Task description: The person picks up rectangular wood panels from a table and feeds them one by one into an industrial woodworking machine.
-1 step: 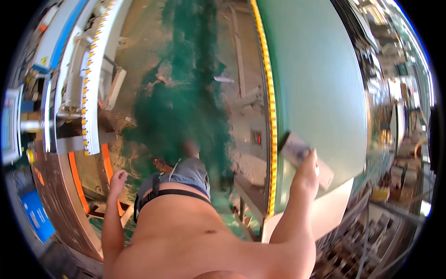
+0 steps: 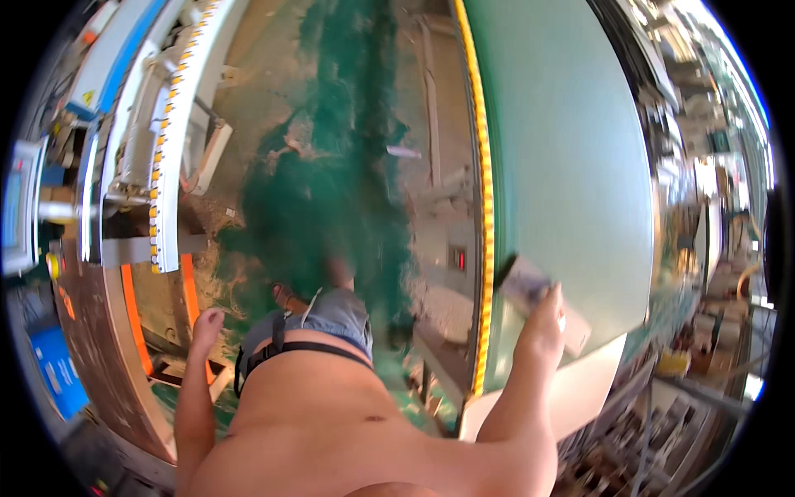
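Over the pale green belt surface (image 2: 571, 166), my right hand (image 2: 545, 319) grips a flat, oblong grey-brown piece (image 2: 525, 283), with a dark end and a blurred patch on top. The fingers wrap its middle; its kind is not clear, and I cannot tell whether it touches the belt. On the other side of my body, my left hand (image 2: 207, 326) hangs with loosely curled fingers and nothing visible in them. It is nearest the brown panel edge (image 2: 124, 331) and the orange-edged frame (image 2: 190, 290).
Yellow rollers (image 2: 485, 240) line the belt's left edge. A white rail with yellow rollers (image 2: 166, 166) stands on the left, beside a screen (image 2: 21, 207) and a blue box (image 2: 60, 373). Between them runs a green-stained floor (image 2: 323, 190). A cream panel (image 2: 588, 377) adjoins the belt's near end.
The view has shifted slightly, and my right hand with the oblong piece appears a little lower in it. Both hands keep their poses.
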Demonstrator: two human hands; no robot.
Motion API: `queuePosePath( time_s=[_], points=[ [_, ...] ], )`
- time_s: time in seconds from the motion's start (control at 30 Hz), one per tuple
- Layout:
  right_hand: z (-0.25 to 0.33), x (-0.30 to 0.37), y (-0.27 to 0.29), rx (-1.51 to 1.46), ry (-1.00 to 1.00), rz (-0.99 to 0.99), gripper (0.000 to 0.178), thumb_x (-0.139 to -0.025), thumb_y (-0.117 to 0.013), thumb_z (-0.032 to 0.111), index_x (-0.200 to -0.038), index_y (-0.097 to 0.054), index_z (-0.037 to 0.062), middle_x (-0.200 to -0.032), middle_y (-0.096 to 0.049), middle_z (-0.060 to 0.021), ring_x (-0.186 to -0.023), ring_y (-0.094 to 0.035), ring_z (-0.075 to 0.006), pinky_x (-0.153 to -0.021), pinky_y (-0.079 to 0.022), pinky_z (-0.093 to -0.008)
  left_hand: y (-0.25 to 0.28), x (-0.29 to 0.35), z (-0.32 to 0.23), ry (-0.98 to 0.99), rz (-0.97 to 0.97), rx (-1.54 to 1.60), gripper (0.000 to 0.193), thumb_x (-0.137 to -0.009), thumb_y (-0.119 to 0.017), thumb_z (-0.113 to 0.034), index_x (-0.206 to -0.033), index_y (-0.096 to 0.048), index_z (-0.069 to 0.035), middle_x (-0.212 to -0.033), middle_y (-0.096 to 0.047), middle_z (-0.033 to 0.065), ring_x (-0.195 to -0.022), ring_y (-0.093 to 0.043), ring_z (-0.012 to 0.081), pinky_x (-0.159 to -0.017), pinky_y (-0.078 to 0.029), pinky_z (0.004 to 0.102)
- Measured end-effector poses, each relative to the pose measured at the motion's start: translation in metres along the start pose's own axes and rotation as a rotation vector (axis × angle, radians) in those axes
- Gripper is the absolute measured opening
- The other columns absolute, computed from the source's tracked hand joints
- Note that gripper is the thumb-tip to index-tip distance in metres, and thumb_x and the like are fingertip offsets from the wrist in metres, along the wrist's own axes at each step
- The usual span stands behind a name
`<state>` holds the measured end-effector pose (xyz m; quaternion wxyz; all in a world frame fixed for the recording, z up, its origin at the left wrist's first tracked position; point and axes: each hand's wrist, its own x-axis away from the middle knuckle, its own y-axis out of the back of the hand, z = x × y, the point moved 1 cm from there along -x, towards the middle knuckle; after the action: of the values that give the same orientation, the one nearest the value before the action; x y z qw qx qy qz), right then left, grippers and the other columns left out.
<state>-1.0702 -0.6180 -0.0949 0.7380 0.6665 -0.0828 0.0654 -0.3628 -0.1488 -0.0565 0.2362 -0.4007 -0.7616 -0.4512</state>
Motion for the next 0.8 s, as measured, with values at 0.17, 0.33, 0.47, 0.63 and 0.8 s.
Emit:
queuePosePath(
  time_s=[0.17, 0.33, 0.47, 0.63, 0.8],
  points=[
    [-0.046, -0.027, 0.043, -0.085, 0.104, -0.054, 0.095, -0.057, -0.072, 0.047, -0.136, -0.031, 0.0147, -0.122, -0.044, -0.0199, -0.109, -0.045, -0.033, -0.092, -0.037, -0.0486, -0.017, -0.006, 0.06, 0.199, -0.032, -0.035, 0.019, -0.086, -0.054, -0.02, -0.085, -0.06, -0.002, -0.074, -0.057, 0.0074, -0.067, -0.054, 0.016, -0.061, -0.043, 0.0324],
    [-0.003, 0.096, 0.081, -0.659, 0.925, 0.418, 0.086, -0.062, -0.074, 0.031, -0.134, -0.033, 0.0069, -0.127, -0.042, -0.0196, -0.112, -0.044, -0.032, -0.095, -0.037, -0.0414, -0.017, -0.002, 0.071, 0.208, -0.164, 0.203, 0.017, -0.085, -0.054, -0.016, -0.076, -0.057, -0.002, -0.066, -0.054, 0.0045, -0.058, -0.051, 0.0131, -0.052, -0.039, 0.0314],
    [-0.005, 0.273, 0.085, -0.498, 1.77, 0.512, 0.079, -0.065, -0.072, 0.018, -0.132, -0.034, 0.0005, -0.127, -0.04, -0.0206, -0.119, -0.038, -0.0345, -0.101, -0.03, -0.0408, 0.017, -0.047, 0.039, -0.121, -0.458, 0.695, 0.02, -0.089, -0.055, -0.02, -0.094, -0.059, -0.001, -0.074, -0.056, -0.0009, -0.063, -0.052, 0.0076, -0.061, -0.048, 0.023],
    [-0.092, 0.52, 0.075, -0.291, 2.619, 0.902, 0.089, -0.051, -0.076, 0.018, -0.13, -0.037, 0.0031, -0.127, -0.039, -0.0228, -0.119, -0.035, -0.0415, -0.099, -0.029, -0.0473, 0.089, -0.028, -0.08, -0.325, -0.205, 0.955, 0.053, -0.09, -0.047, -0.046, -0.116, -0.05, -0.001, -0.109, -0.059, 0.0151, -0.092, -0.06, 0.0199, -0.078, -0.05, 0.0321],
    [-0.24, 0.713, 0.067, 0.177, 3.433, 0.865, 0.088, -0.051, -0.076, 0.025, -0.131, -0.039, 0.0115, -0.133, -0.037, -0.0123, -0.123, -0.03, -0.0393, -0.1, -0.028, -0.0501, 0.158, -0.014, -0.028, -0.351, -0.391, 1.639, 0.066, -0.089, -0.041, -0.055, -0.13, -0.035, -0.004, -0.124, -0.048, 0.0129, -0.11, -0.05, 0.0247, -0.09, -0.043, 0.0389]
  ],
)
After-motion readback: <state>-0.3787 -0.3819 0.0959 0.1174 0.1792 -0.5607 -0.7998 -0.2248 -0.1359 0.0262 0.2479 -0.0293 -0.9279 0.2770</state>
